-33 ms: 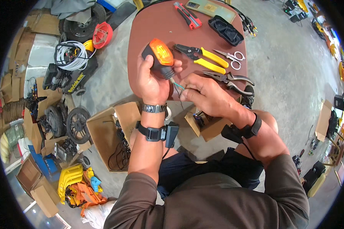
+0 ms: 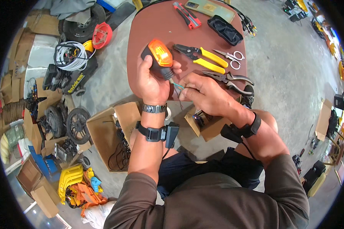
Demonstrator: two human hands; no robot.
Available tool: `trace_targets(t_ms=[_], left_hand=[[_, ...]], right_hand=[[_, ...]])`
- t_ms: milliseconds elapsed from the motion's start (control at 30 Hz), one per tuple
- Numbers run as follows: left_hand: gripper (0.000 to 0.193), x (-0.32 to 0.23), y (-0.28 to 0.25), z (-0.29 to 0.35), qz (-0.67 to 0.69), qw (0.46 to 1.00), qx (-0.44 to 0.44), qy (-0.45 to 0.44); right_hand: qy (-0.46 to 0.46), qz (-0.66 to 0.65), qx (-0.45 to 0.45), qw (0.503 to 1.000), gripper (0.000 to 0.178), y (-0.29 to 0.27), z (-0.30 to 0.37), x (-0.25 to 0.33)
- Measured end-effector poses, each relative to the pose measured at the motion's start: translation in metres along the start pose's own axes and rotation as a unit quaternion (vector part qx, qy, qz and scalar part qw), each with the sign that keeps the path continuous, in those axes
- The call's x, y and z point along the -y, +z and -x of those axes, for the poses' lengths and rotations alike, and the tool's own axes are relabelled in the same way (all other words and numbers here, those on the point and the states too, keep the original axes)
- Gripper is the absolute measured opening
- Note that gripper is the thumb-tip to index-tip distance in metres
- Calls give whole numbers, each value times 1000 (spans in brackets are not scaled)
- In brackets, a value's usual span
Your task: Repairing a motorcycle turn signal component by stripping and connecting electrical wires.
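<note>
In my left hand (image 2: 154,84) rests a turn signal lamp (image 2: 160,55) with an orange lens and black housing, its stem angled toward my right hand. The fingers of my right hand (image 2: 202,91) are pinched on a thin green wire (image 2: 177,85) that leaves the stem. A darker wire hangs beside it, partly hidden by the fingers. Right of the lamp, on the reddish-brown table (image 2: 141,34), lie yellow-handled wire strippers (image 2: 210,60), white-handled scissors (image 2: 233,58) and long-nose pliers (image 2: 229,79), the pliers closest to my right hand.
Toward the table's far side are a red utility knife (image 2: 187,16), a phone (image 2: 212,9) and a black plastic tray (image 2: 225,30). Below the table edge stand an open cardboard box (image 2: 99,137) with cables and a smaller box (image 2: 214,128). Wheels (image 2: 78,125) and parts crowd the left floor.
The turn signal lamp has shifted very slightly to the left and down in my left hand. My right hand keeps its pinch on the wire.
</note>
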State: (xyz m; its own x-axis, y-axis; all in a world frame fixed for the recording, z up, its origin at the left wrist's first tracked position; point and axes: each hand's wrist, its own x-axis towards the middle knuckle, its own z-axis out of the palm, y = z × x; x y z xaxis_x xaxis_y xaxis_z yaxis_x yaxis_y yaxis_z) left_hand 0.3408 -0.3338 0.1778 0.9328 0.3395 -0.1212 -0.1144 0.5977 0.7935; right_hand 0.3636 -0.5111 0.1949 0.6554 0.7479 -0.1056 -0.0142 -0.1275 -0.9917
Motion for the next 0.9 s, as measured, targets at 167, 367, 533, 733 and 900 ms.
trace_targets(t_ms=[167, 367, 533, 733, 900], left_hand=[[46, 5, 3, -3, -11, 999, -41, 3], [32, 5, 20, 1, -27, 996, -89, 19], [39, 6, 22, 2, -95, 989, -115, 25], [30, 4, 16, -2, -38, 992, -114, 34], [30, 3, 25, 2, -88, 988, -118, 46]], right_hand=[[53, -45, 42, 997, 11, 3, -5, -5], [27, -37, 20, 999, 20, 7, -10, -7], [34, -45, 0, 998, 19, 10, -11, -7], [-43, 55, -15, 997, 19, 9, -10, -10], [-56, 27, -40, 997, 21, 10, -17, -17]])
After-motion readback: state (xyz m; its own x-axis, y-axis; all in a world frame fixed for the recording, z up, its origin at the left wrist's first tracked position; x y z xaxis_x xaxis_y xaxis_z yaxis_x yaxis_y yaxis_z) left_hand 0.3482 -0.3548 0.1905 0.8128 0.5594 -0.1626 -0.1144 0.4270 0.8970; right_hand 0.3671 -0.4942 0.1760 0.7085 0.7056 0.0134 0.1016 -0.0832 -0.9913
